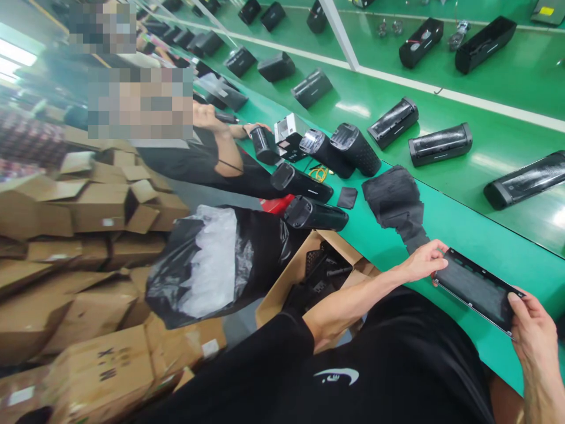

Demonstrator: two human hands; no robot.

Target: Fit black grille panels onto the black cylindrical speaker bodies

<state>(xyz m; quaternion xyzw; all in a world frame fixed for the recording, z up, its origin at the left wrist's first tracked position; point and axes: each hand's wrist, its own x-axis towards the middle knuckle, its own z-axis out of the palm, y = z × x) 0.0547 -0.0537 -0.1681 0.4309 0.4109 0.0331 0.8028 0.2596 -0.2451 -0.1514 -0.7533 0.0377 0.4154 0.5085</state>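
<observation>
Along the edge of a green workbench (468, 232), a person is holding a flat black speaker panel (477, 288) out in front of the chest with both bare hands. The left hand (421, 262) is curling its fingers over one short end, while the right hand (532, 333) is gripping the opposite end with the thumb lying on the metal-trimmed rim. Both hands are closed only lightly around the edges, and neither looks clenched. The panel is looking thin, stiff and fairly light, though its smooth dark face may prove slippery (the rim seems the surest place to take hold). No brand or writing is readable on it. A white swoosh-like logo (335, 376) is showing on the person's black T-shirt (419, 344), and the black print on a cardboard carton (101, 371) is too blurred to read. Farther along the bench, cylindrical black speakers (439, 144) are lying near a crumpled black cloth (392, 203). An open cardboard box of black parts (286, 277) is sitting below the bench edge beside a black plastic bag (212, 271), and a co-worker's hand (256, 128) is resting on another speaker (265, 146).
</observation>
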